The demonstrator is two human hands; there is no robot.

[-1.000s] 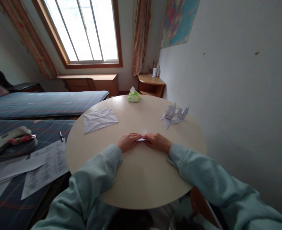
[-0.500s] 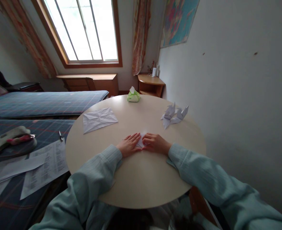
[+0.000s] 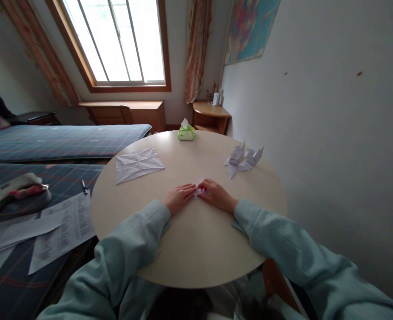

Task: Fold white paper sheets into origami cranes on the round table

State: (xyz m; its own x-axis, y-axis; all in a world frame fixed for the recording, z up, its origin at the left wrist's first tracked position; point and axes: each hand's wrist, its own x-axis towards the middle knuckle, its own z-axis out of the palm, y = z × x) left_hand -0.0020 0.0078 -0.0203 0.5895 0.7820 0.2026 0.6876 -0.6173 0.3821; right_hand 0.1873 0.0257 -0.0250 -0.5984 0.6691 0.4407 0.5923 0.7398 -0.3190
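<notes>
Just in front of me on the round table (image 3: 196, 240) is a small folded piece of white paper (image 3: 196, 194), mostly covered by my hands. My left hand (image 3: 180, 197) has its fingers together over the paper's left side, holding it against the tabletop. From the right, my right hand (image 3: 217, 194) grips the paper with bent fingers, thumb and fingertips close to the left fingertips. The paper's exact shape is hidden. Folded paper figures (image 3: 241, 160) with pointed tips stand at the right of the table. A creased white sheet (image 3: 139, 165) lies flat at the left.
A green tissue pack (image 3: 186, 132) sits at the table's far edge. To the left, a plaid bed (image 3: 63, 140) holds printed sheets (image 3: 65, 231), a pen (image 3: 84, 187) and a soft grey-white case (image 3: 16, 193). The wall (image 3: 333, 133) runs along the right side.
My right hand has shifted slightly, its fingers raised and more bent over the paper. My left fingers have drawn closer together. Less of the paper shows between the hands.
</notes>
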